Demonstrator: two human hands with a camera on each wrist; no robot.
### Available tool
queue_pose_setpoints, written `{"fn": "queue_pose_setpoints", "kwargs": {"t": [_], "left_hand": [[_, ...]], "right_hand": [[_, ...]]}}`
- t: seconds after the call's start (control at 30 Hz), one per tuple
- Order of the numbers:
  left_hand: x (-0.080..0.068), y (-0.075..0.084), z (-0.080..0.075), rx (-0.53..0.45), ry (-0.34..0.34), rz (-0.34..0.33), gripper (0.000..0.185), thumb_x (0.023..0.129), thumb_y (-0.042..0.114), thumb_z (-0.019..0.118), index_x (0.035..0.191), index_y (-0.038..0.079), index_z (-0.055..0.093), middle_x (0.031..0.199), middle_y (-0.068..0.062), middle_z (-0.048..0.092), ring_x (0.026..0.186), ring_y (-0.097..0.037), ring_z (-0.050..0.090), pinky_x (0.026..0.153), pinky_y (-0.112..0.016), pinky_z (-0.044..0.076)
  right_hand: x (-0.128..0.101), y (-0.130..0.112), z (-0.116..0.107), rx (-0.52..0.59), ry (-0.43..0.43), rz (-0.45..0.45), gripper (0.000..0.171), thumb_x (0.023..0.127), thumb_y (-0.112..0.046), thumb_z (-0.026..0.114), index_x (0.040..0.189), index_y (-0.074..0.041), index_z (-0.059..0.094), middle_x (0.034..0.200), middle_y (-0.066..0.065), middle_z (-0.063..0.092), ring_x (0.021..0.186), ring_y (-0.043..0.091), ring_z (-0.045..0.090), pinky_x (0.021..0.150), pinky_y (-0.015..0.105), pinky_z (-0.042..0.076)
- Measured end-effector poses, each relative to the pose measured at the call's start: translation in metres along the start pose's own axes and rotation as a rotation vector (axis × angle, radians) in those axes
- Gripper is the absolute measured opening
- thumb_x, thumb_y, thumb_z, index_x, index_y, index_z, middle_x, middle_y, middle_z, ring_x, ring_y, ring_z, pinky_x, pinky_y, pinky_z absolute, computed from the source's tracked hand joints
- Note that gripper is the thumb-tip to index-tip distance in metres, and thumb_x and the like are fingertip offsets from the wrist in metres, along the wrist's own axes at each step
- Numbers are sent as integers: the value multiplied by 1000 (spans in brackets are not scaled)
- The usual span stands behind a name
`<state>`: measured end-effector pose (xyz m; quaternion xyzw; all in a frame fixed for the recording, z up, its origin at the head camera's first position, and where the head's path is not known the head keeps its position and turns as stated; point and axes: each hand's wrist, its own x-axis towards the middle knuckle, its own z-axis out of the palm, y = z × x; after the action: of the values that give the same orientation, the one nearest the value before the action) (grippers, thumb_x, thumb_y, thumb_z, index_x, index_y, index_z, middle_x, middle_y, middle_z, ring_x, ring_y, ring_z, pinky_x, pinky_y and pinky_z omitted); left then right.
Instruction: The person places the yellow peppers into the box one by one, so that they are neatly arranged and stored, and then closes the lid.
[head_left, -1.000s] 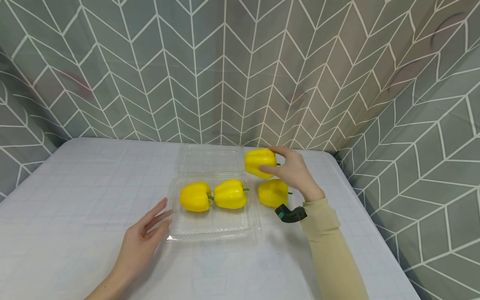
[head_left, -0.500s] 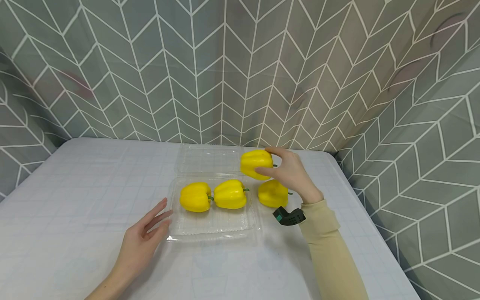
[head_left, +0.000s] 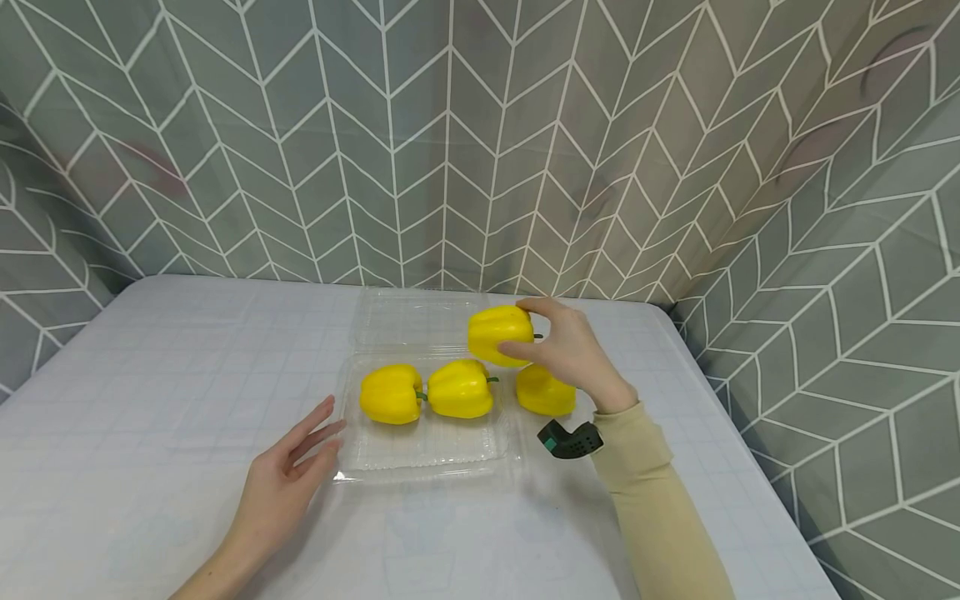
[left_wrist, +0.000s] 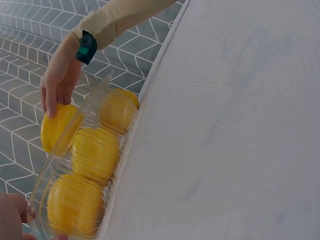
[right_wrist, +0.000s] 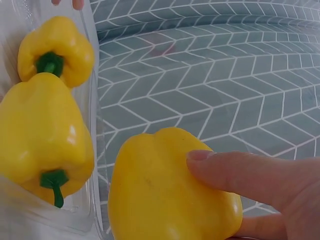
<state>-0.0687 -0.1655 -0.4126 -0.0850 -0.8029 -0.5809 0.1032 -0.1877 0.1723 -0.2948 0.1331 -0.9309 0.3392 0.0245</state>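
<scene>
Yellow pepper [head_left: 498, 335] sat gripped in the right hand [head_left: 570, 354] — left hand [head_left: 288, 479] lay open beside the clear tray [head_left: 427, 454].

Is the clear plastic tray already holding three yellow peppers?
No, the clear plastic tray holds only two yellow bell peppers; a third pepper is held by the right hand and a fourth sits beside the tray.

Right hand [right_wrist: 280, 200] grips yellow pepper [right_wrist: 170, 190], finger across its side. Two more peppers [right_wrist: 42, 135] [right_wrist: 55, 47] lie in clear tray [right_wrist: 92, 150] at left, green stems visible. Chevron-patterned backdrop [right_wrist: 210, 65] behind.
</scene>
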Motion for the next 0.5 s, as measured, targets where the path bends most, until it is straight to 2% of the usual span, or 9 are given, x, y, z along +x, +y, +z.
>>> {"fn": "queue_pose_setpoints", "kwargs": {"t": [0.5], "left_hand": [[0, 0, 0, 13, 5, -17, 54, 99, 9, 62, 150, 15, 46, 154, -7, 46, 118, 8, 58, 91, -8, 51]], "right_hand": [[-4, -13, 12, -19, -21, -49, 69, 83, -38, 81, 140, -7, 56, 143, 9, 57, 135, 30, 49, 115, 51, 41]]}}
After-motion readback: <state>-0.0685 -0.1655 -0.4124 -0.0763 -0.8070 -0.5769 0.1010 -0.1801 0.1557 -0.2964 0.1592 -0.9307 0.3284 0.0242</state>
